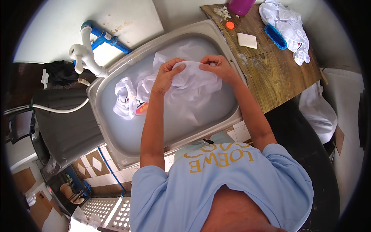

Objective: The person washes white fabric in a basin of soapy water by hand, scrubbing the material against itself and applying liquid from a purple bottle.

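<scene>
A thin white cloth garment [193,79] is stretched between my two hands over a sink [127,158] of cloudy water. My left hand [167,75] pinches its upper edge between thumb and fingers. About a palm's width to the right, my right hand [220,69] pinches the same edge. The lower part of the garment hangs into the water and spreads there. Left of my left forearm, a bunched piece of white cloth with a red, orange and black print [142,108] floats in the water; whether it joins the held garment I cannot tell.
A white tap [83,58] on blue pipe overhangs the sink's left rim. On the wooden counter [278,77] to the right lie a cream soap bar [247,40], an orange cap [230,25], a blue brush [275,37], a white garment [284,17] and a purple container [241,5].
</scene>
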A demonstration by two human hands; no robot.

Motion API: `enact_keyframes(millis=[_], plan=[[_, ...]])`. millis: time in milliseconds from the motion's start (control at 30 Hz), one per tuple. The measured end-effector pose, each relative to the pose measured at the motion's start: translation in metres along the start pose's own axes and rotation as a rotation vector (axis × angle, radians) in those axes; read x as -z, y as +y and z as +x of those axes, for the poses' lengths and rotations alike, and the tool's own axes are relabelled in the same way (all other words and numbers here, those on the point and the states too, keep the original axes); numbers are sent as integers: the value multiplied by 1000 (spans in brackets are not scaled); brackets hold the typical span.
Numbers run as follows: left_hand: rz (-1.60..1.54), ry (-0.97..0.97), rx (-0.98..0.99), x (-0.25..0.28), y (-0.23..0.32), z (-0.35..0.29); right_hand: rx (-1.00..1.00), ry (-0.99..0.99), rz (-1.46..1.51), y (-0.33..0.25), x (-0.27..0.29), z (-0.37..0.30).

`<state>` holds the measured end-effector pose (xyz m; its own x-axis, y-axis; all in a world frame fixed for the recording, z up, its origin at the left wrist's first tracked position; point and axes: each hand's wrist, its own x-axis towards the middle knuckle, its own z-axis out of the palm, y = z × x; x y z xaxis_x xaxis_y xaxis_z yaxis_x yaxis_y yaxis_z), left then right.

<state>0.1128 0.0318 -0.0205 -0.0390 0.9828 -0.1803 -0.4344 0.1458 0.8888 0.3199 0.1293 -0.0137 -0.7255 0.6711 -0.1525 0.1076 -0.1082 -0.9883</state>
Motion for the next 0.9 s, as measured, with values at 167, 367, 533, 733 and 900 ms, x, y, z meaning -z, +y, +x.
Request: enact_keyframes(millis=[167,367,533,733,900], plan=[[-62,25,57,-9,-9,5,133,198,-322,-4,-2,-7],[-232,179,56,-19,-2,0,477,573,-999,-54,76,-16],[-275,241,33,-28,-4,3,324,355,-1447,-39,144,-11],[-242,336,11,-35,-6,3,444,326,-1488,-18,158,12],[-243,413,2,-44,-11,2,449,526,-1389,-12,168,31]])
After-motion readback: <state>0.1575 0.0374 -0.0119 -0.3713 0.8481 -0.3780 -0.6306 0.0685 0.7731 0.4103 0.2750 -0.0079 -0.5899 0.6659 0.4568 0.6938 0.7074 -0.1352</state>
